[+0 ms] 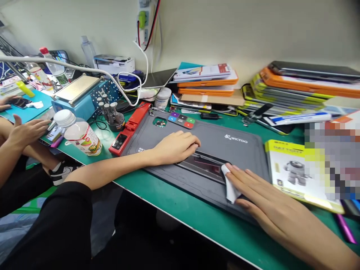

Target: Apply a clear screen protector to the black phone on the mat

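A dark phone [204,165] with a glossy, reflective surface lies on a grey work mat [242,150]. My left hand [177,147] rests over the phone's left end, fingers bent together against it. At the right end, my right hand [258,189] holds a white cloth [231,189] under its long, close-set fingers, pressed to the phone's surface. Part of the cloth hangs out below the fingers onto the mat. The left fingertips are partly hidden.
A red device [131,129] lies along the mat's left edge, beside a drink bottle [84,138]. A yellow-and-white box [295,168] sits right of the mat. Orange cases [208,82] are stacked behind. Another person's hand [28,131] is at the far left.
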A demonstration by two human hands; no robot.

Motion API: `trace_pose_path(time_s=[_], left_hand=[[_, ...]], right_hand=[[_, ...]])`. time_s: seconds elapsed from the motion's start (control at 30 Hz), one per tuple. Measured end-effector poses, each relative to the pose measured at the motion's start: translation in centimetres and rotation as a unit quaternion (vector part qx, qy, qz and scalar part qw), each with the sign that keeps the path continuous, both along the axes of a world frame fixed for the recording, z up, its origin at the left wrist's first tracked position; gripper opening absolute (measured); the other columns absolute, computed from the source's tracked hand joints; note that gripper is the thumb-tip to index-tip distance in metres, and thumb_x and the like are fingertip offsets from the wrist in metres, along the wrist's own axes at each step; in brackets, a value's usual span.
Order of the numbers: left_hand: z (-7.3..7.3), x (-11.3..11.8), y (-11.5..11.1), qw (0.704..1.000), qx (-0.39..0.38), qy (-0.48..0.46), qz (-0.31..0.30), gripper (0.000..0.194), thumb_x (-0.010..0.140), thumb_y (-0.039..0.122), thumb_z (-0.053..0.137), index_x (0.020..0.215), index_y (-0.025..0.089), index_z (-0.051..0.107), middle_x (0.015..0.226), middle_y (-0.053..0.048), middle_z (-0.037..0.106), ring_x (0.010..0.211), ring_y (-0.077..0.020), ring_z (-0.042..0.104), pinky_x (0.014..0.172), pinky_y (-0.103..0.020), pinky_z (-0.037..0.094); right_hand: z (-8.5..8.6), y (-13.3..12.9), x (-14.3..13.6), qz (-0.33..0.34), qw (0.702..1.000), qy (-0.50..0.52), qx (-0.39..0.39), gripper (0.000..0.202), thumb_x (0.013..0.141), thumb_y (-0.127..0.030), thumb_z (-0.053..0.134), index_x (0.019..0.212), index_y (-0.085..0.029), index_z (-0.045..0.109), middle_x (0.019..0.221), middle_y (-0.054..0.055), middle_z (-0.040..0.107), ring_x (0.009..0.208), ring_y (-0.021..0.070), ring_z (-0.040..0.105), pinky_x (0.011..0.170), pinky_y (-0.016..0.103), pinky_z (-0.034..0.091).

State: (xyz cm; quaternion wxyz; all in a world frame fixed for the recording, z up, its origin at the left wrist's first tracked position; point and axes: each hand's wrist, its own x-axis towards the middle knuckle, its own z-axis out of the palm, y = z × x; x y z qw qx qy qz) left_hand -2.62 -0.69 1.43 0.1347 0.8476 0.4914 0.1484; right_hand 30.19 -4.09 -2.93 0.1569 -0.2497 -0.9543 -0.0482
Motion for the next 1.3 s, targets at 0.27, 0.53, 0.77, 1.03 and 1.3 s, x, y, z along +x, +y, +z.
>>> trace_pose_path(time_s=[0.27, 0.53, 0.77, 1.03, 1.3], left_hand=[[-0.5, -0.2, 0.0, 1.0, 0.006, 0.0, -0.01, 0.031, 0.117, 0.026, 0.041, 0.128, 0.019, 0.069, 0.135, -0.008, 0.076, 0.123, -0.0254, 0.066, 0.113, -0.042, 0.048], [-0.6, -0.1, 0.0, 1.0, 0.006, 0.002, -0.008, 0.031, 0.116, 0.025, 0.04, 0.128, 0.021, 0.068, 0.135, -0.008, 0.075, 0.123, -0.0256, 0.065, 0.113, -0.042, 0.048], [-0.3, 0.0, -0.3, 1.0, 0.004, 0.014, -0.006, 0.031, 0.117, 0.025, 0.039, 0.13, 0.02, 0.067, 0.135, -0.008, 0.075, 0.121, -0.0267, 0.064, 0.111, -0.043, 0.047], [-0.3, 0.0, -0.2, 1.0, 0.004, 0.014, -0.01, 0.031, 0.116, 0.025, 0.04, 0.129, 0.02, 0.067, 0.136, -0.008, 0.074, 0.122, -0.0268, 0.064, 0.113, -0.042, 0.047], [-0.4, -0.2, -0.1, 1.0, 0.01, 0.009, -0.011, 0.03, 0.116, 0.025, 0.041, 0.127, 0.021, 0.068, 0.133, -0.008, 0.075, 0.12, -0.0256, 0.065, 0.112, -0.043, 0.049]], right_hand=[[-0.7, -0.5, -1.2, -0.011, 0.999, 0.037, 0.029, 0.072, 0.115, -0.037, 0.041, 0.183, -0.024, 0.02, 0.177, 0.013, 0.048, 0.154, 0.0372, 0.057, 0.122, 0.058, 0.058], [-1.1, -0.3, -1.5, -0.019, 0.999, 0.037, 0.023, 0.074, 0.115, -0.037, 0.044, 0.183, -0.021, 0.019, 0.178, 0.016, 0.046, 0.155, 0.0382, 0.056, 0.124, 0.059, 0.056], [-1.1, -2.3, -1.3, -0.027, 0.998, 0.049, 0.016, 0.076, 0.114, -0.045, 0.042, 0.183, -0.025, 0.018, 0.177, 0.014, 0.048, 0.151, 0.0424, 0.06, 0.119, 0.065, 0.06], [-1.3, -1.4, -1.0, -0.029, 0.997, 0.065, -0.018, 0.075, 0.113, -0.039, 0.045, 0.183, -0.035, 0.019, 0.177, 0.007, 0.049, 0.151, 0.039, 0.06, 0.122, 0.064, 0.06], [-1.5, -0.5, -1.3, -0.019, 0.998, 0.064, 0.012, 0.074, 0.114, -0.039, 0.042, 0.183, -0.028, 0.018, 0.178, 0.011, 0.046, 0.156, 0.0389, 0.055, 0.126, 0.065, 0.054]])
